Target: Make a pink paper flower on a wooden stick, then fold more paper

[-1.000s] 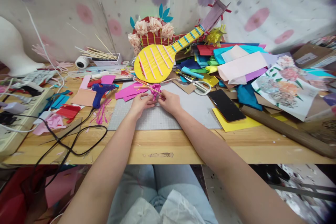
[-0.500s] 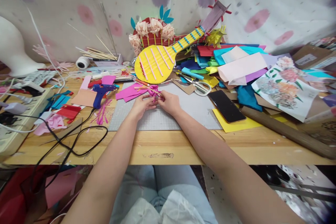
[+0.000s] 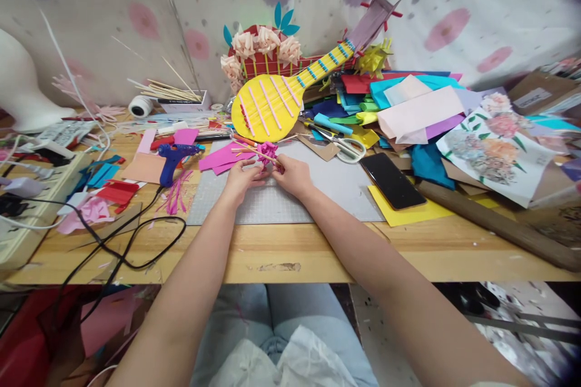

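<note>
A magenta paper flower [image 3: 267, 150] is held between my two hands above the grey cutting mat [image 3: 336, 193]. My left hand [image 3: 244, 180] is closed around its lower left side, fingertips pointing right. From the right, my right hand [image 3: 292, 174] pinches the end of a thin wooden stick [image 3: 256, 155] that crosses the front of the flower. The fingertips of both hands nearly meet, and the flower's underside is hidden behind them. Flat magenta paper pieces [image 3: 222, 157] lie just left of the flower.
A yellow paper lute [image 3: 267, 109] leans behind the mat. White-handled scissors [image 3: 349, 150] and a phone [image 3: 393, 181] lie on the right, beside piled coloured paper [image 3: 417, 112]. On the left are a blue glue gun [image 3: 171, 163], its black cord and a power strip [image 3: 45, 211].
The magenta flower has turned and shifted up slightly between my fingers, showing more of its petals. Both hands stay in nearly the same place.
</note>
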Demonstrator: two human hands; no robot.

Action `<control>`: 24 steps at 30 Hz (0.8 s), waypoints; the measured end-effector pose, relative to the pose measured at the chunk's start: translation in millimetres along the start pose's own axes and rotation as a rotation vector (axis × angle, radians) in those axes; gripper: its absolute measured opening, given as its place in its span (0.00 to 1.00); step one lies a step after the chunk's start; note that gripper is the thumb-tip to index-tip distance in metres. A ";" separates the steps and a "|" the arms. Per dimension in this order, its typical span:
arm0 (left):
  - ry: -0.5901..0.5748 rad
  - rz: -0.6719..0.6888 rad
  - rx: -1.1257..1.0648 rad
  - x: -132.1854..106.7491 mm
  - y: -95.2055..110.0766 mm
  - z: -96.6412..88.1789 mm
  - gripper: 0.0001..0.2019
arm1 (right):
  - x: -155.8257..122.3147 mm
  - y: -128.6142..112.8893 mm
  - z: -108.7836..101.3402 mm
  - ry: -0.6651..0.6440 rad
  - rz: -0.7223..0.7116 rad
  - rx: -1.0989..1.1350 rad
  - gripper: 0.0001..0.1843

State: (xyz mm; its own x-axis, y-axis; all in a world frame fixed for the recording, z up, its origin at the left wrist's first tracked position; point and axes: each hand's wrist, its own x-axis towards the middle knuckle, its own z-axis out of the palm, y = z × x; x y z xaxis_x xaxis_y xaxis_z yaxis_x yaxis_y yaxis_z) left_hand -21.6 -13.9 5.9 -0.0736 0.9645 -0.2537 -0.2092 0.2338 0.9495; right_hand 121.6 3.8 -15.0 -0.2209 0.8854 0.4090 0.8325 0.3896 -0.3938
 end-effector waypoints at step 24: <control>-0.057 0.327 0.319 -3.4 -10.3 -1.2 0.16 | -1.6 2.6 -2.6 -0.047 0.009 0.154 0.15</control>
State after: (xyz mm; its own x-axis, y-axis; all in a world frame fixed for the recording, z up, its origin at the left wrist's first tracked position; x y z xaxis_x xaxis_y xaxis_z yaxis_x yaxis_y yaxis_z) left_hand -20.3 -19.8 -3.2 -0.0304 0.9970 0.0711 0.1274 -0.0667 0.9896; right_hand 125.4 2.8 -14.5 -0.2404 0.8984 0.3675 0.7474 0.4129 -0.5205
